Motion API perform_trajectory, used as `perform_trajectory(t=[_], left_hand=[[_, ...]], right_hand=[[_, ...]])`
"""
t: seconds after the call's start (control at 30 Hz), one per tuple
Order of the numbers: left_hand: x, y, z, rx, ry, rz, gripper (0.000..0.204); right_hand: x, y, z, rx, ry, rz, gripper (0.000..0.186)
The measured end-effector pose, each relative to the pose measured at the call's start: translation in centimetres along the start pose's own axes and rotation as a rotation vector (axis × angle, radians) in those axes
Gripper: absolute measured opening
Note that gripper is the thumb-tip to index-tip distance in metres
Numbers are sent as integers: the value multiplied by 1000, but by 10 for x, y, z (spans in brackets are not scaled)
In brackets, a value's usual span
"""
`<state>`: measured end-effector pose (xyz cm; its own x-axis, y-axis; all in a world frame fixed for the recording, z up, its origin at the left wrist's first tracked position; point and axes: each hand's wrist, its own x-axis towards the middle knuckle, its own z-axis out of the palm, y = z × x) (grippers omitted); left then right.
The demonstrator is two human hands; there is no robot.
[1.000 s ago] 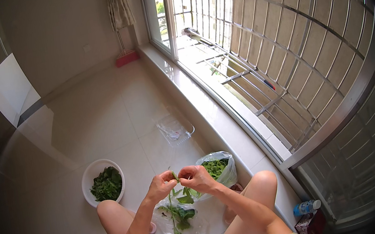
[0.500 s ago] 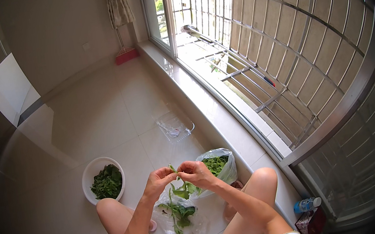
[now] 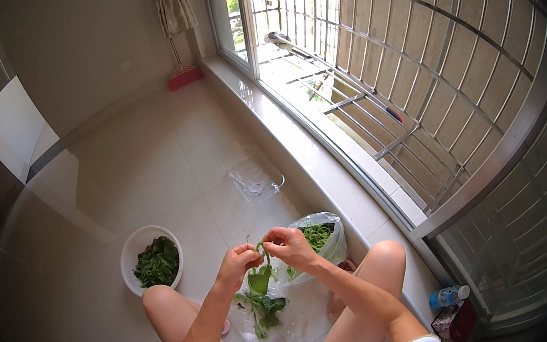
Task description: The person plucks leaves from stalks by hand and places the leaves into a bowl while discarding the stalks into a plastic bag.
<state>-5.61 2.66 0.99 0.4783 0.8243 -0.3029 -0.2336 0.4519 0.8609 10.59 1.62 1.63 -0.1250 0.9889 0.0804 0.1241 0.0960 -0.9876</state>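
Between my knees, both hands pinch one green leafy stem. My left hand grips its upper part, and my right hand pinches it close beside. The stem's leaf hangs down below my fingers. Beneath, a pile of loose greens lies on a clear plastic sheet or bag on the floor. Just beyond my right hand stands a clear plastic bag filled with green stems. To the left, a white basin holds dark green leaves.
A clear plastic container lies on the tiled floor ahead. At right runs a window ledge beside metal bars. A blue-labelled bottle and a dark red box are by my right knee. A red broom leans at the far wall.
The held stem now hangs lower between my hands, its broad leaf turned downward. My left hand has shifted slightly down and my right hand slightly up.
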Motion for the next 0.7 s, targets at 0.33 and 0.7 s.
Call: perform_trajectory(t=[0.33,0.7], left_hand=[[-3,4,2,-84,18,44,4],[16,-37,-6,680,235,102,10]], right_hand=[[-1,-13,-10,228,-196,182,14],[9,-24,-33,336,107,77,11]])
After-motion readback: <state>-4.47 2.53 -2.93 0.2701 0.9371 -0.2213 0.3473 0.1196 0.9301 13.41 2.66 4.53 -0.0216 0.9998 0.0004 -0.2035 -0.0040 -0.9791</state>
